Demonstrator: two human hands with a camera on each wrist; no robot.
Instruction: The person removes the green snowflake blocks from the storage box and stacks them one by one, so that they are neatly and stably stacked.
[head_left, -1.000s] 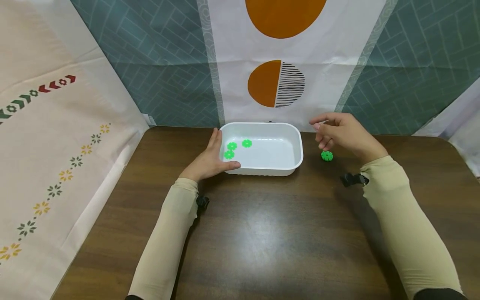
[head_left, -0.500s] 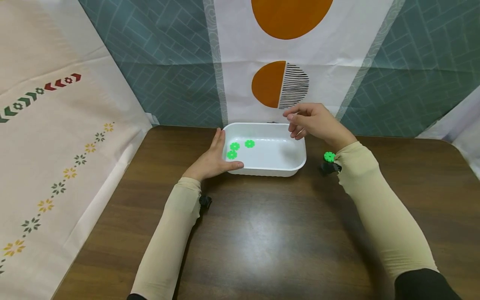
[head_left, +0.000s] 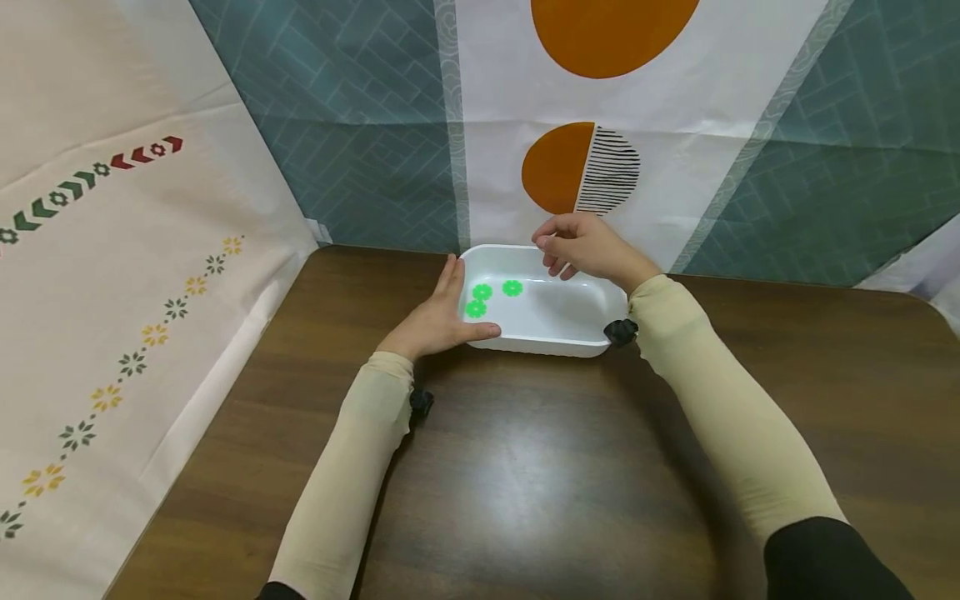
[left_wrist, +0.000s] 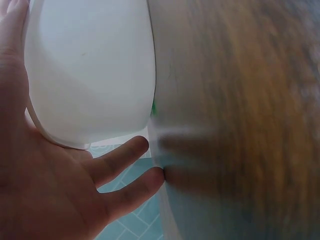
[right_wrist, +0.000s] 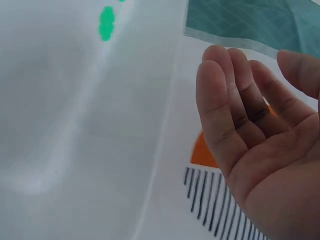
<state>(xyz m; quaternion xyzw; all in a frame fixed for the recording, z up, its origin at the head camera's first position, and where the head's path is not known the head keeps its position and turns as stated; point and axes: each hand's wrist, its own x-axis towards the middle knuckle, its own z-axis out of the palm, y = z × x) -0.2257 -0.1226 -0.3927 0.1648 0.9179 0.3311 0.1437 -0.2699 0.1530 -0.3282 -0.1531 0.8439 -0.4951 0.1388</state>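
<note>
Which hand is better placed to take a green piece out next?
Probably the right hand: it looks empty and hangs above the white tray, near the green pieces. The left hand spreads against the tray's end, seemingly steadying it.

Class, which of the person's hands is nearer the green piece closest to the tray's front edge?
Left. The left hand touches the left end of the white tray, beside that green piece; the right hand is raised near the tray's far side, farther away.
</note>
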